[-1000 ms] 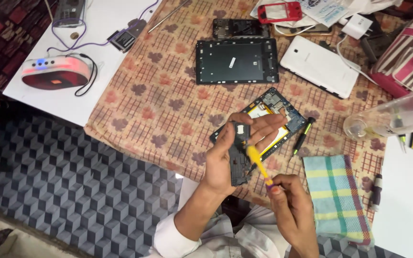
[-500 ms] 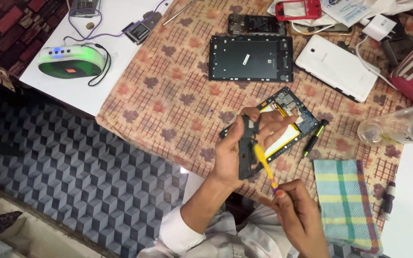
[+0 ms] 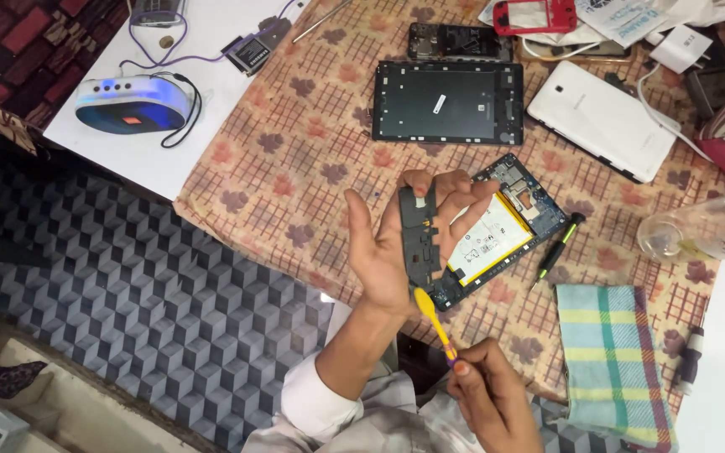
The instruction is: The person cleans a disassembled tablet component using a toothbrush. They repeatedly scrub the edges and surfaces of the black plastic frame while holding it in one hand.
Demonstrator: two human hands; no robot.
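Fingers of the left hand (image 3: 396, 252) close round one flat black plastic frame piece (image 3: 419, 239) above the cloth-covered worktop (image 3: 295, 168), while the right hand (image 3: 492, 403) pinches one slim yellow brush (image 3: 434, 323) against it.

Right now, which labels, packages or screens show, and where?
Battery label: white and yellow, on the open tablet at centre.
Sticker: small white strip on the black frame above.
Printed sheet: white and blue, top right.
Speaker: white oval, blue lights, left.
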